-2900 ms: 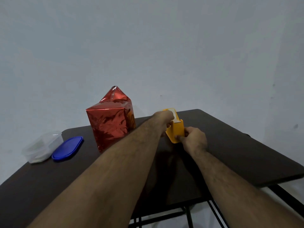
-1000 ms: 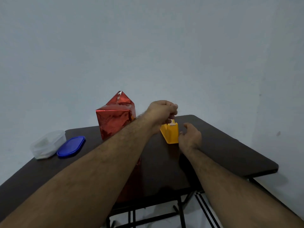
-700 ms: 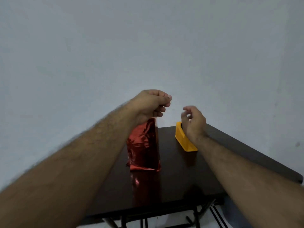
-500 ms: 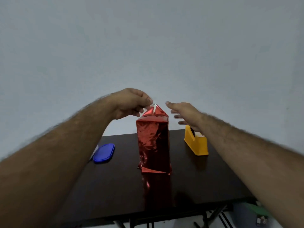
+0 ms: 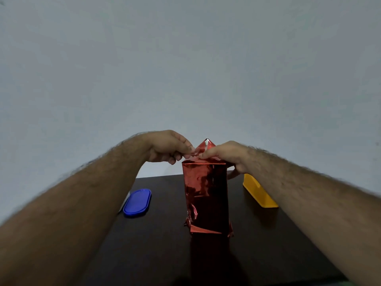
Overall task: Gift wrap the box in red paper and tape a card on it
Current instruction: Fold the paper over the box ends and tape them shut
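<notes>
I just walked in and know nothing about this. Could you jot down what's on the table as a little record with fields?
wrapped box: red foil box standing upright mid-table, top flap pointing up
left hand: pinching at the box's top edge
right hand: fingers on the top edge
tape dispenser: yellow, right of box
lid: blue, left of box
card: none visible

Box mid-table; lid left; dispenser right.

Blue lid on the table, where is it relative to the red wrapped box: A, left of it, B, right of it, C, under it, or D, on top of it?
A: the blue lid lies flat on the table left of the red wrapped box, apart from it.
</notes>
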### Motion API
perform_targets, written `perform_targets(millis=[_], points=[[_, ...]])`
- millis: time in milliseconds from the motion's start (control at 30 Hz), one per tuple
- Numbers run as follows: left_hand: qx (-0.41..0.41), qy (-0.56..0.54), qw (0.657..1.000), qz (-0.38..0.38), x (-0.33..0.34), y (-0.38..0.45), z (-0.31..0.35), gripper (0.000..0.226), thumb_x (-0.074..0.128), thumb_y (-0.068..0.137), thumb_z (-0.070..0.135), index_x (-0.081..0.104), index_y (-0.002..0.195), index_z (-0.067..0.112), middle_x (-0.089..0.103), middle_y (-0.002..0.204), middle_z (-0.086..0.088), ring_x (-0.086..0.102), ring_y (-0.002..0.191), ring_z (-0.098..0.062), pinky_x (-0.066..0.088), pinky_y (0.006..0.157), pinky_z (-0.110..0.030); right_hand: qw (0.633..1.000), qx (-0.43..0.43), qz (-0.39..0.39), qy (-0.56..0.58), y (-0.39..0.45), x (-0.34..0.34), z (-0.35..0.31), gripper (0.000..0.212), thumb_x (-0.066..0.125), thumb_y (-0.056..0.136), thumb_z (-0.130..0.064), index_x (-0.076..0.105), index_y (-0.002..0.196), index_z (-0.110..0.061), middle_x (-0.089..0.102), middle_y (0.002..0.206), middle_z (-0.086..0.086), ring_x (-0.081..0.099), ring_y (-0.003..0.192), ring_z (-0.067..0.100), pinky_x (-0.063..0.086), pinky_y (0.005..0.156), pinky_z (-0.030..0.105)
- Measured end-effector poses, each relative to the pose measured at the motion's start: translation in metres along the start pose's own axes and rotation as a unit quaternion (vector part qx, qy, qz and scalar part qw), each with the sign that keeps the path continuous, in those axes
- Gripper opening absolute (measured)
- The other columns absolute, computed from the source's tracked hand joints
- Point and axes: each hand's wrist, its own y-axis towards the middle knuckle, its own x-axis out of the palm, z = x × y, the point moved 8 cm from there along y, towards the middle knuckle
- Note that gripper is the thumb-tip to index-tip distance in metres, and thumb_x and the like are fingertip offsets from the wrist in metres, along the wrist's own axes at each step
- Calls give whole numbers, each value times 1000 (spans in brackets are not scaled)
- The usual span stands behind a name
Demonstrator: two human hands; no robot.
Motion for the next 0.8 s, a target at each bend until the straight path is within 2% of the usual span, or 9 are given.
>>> perform_targets(millis=[67, 167, 267, 533, 800], points=[[-6, 22, 1000, -16, 2, 5, 1, 6, 73, 97, 5, 76, 93, 8, 69, 80, -6, 52, 61, -13, 40, 60, -29, 1000, 11, 9, 13, 3, 4, 3, 48, 94, 68, -38, 77, 109, -18, 79, 107, 4, 73, 87, 20, 58, 67, 35], [-22, 69, 997, -33, 3, 10, 1, 10, 74, 97, 7, 77, 87, 11, 69, 78, -5, 51, 60, -12, 40, 59, -28, 999, 19, 16, 47, 9, 8, 10, 47, 92, 70, -37, 76, 110, -17, 79, 106, 4, 74, 87, 20, 56, 63, 32], [-35, 91, 994, -38, 1, 13, 2, 7, 73, 97, 5, 76, 92, 9, 69, 79, -6, 51, 60, -12, 40, 59, -28, 996, 24, 19, 81, 9, 9, 14, 46, 91, 74, -36, 75, 112, -16, 80, 102, 5, 75, 85, 20, 57, 57, 29], [-56, 134, 988, -61, 7, 24, 9, 8, 72, 98, 7, 75, 91, 9, 67, 75, -4, 48, 58, -11, 37, 57, -27, 995, 11, 35, 90, 0, 7, 14, 50, 94, 68, -39, 76, 108, -15, 78, 102, 3, 72, 89, 18, 50, 60, 29], [-91, 187, 976, -58, 5, 29, 11, 5, 75, 96, 7, 74, 92, 6, 66, 71, -4, 46, 57, -12, 36, 54, -26, 994, -1, 31, 104, -9, 7, 10, 37, 92, 76, -33, 72, 101, -14, 75, 98, 3, 67, 84, 15, 46, 62, 30]])
